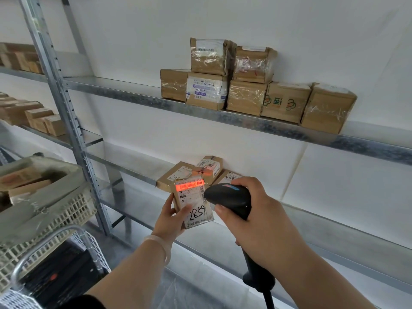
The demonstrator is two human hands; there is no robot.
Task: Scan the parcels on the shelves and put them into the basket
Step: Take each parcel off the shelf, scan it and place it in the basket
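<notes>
The left hand [171,217] holds a small brown cardboard parcel [192,202] with a white shipping label. The thumb lies on the label face and the fingers curl round the parcel's left edge. The parcel is in the air, in front of the middle galvanised metal shelf [133,162].

The right hand [254,221] is wrapped round the grip of a black handheld barcode scanner [227,197]. The scanner head sits just beside the parcel's right edge. A red scan line [189,186] lies across the barcode at the top of the label. Handwritten black digits "2859" are legible lower on the label; the small print is not readable.

Three brown labelled parcels [208,167] rest on the middle shelf against the white wall, behind the held parcel. Bare metal runs from them leftward to the perforated steel upright [66,103].

The upper galvanised shelf [111,84] carries seven taped brown cartons [245,97] in two tiers, close to its front edge. One carton bears a green and orange printed logo [278,103].

The off-white plastic lattice basket [75,208] stands at the left, well apart from the held parcel, with brown parcels inside.
</notes>
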